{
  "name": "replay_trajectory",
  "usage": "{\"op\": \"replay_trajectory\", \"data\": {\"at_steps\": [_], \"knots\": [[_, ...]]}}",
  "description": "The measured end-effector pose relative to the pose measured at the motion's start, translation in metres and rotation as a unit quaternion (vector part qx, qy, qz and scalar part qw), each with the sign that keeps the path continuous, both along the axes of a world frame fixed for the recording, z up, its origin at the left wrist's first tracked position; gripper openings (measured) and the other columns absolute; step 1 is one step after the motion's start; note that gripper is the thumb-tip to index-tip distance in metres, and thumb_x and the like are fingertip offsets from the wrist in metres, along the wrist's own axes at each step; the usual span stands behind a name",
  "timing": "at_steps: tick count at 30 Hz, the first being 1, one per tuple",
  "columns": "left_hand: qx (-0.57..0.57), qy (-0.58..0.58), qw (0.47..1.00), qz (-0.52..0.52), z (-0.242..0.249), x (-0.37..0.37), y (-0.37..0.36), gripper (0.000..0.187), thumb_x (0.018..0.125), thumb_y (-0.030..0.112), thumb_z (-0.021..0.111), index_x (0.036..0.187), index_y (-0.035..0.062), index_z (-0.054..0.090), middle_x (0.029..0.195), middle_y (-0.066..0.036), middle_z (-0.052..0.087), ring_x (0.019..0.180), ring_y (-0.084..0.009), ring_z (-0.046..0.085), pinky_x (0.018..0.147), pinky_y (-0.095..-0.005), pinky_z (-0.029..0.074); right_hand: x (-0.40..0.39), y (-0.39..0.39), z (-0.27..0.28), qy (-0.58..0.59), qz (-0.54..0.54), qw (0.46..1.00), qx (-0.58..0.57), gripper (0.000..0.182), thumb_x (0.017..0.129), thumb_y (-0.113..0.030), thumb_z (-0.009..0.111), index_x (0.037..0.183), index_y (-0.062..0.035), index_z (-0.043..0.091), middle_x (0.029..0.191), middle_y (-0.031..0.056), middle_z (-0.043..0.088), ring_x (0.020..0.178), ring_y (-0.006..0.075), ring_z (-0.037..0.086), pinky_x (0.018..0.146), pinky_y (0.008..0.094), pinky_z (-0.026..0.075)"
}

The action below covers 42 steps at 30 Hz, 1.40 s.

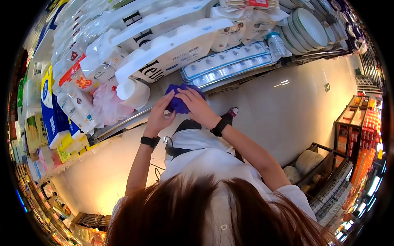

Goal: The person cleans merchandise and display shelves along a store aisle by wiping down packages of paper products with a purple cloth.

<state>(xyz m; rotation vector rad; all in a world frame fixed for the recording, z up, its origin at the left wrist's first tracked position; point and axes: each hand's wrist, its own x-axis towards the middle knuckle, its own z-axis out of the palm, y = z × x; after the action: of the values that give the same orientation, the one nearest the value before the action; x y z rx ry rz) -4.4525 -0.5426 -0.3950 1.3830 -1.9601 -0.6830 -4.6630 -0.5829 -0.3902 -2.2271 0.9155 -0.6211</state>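
Note:
A crumpled purple cloth (179,105) is held at the front edge of the shelf, in front of my body. My left hand (161,115) grips its left side, fingertips on top and thumb below. From the right, my right hand (198,105) presses its fingers over the upper part of the cloth. The cloth's underside is hidden. Just left of my left hand stands a white paper roll (133,93). Beyond the cloth lies a blue-edged clear pack (227,61) with rows of small items.
White packs marked "Hello" (172,51) and plastic-wrapped goods crowd the shelf. Stacked plates (305,30) sit at its right end. A metal shelf edge (119,127) runs in front of me. Pale floor (283,106) stretches right, towards a dark rack (324,168) of goods.

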Motion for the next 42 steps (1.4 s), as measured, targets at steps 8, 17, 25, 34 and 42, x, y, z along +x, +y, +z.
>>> {"op": "replay_trajectory", "data": {"at_steps": [8,17,25,34,42], "knots": [[-0.091,-0.091,0.992,-0.009,-0.022,-0.056,-0.012,0.065,0.078,0.005,0.075,0.139,0.0037,0.054,0.142,-0.013,0.057,0.131,-0.034,0.054,0.107,-0.0413,0.045,-0.062,-0.011,-0.017,0.039,0.008,0.997,-0.059,0.073,0.072,0.006,0.065,0.141,-0.0091,0.047,0.153,0.0089,0.043,0.142,0.0348,0.036,0.118,0.0452,0.032],[-0.074,-0.139,0.981,-0.113,-0.053,-0.137,-0.042,0.058,0.089,0.01,0.067,0.144,0.0076,0.05,0.145,-0.011,0.054,0.131,-0.0317,0.053,0.109,-0.0407,0.044,-0.158,-0.018,-0.051,0.063,-0.048,0.996,-0.04,0.075,0.068,0.01,0.062,0.14,-0.0055,0.047,0.152,0.0098,0.044,0.142,0.0364,0.036,0.119,0.0445,0.032],[-0.014,-0.096,0.99,-0.104,-0.06,-0.229,-0.083,0.061,0.09,0.003,0.061,0.149,0.0068,0.044,0.15,-0.012,0.048,0.137,-0.0344,0.046,0.115,-0.0432,0.038,-0.243,-0.061,-0.055,0.043,-0.073,0.996,-0.021,0.075,0.067,0.014,0.06,0.138,-0.0058,0.048,0.151,0.0102,0.045,0.14,0.0367,0.038,0.118,0.043,0.033],[0.013,-0.046,0.994,-0.1,-0.059,-0.35,-0.14,0.063,0.086,-0.002,0.059,0.147,0.0091,0.046,0.149,-0.012,0.049,0.137,-0.0364,0.046,0.116,-0.0443,0.036,-0.355,-0.109,-0.06,0.01,-0.124,0.992,-0.023,0.066,0.07,0.014,0.054,0.133,-0.0052,0.052,0.144,0.0118,0.052,0.135,0.0382,0.043,0.114,0.044,0.036],[0.033,0.012,0.993,-0.114,-0.058,-0.431,-0.176,0.064,0.082,-0.003,0.061,0.144,0.0085,0.049,0.143,-0.017,0.054,0.132,-0.0366,0.051,0.112,-0.0437,0.041,-0.432,-0.129,-0.039,0.023,-0.163,0.985,-0.058,0.058,0.074,0.012,0.053,0.129,-0.0059,0.057,0.137,0.0122,0.056,0.128,0.0378,0.048,0.111,0.0448,0.038]]}}
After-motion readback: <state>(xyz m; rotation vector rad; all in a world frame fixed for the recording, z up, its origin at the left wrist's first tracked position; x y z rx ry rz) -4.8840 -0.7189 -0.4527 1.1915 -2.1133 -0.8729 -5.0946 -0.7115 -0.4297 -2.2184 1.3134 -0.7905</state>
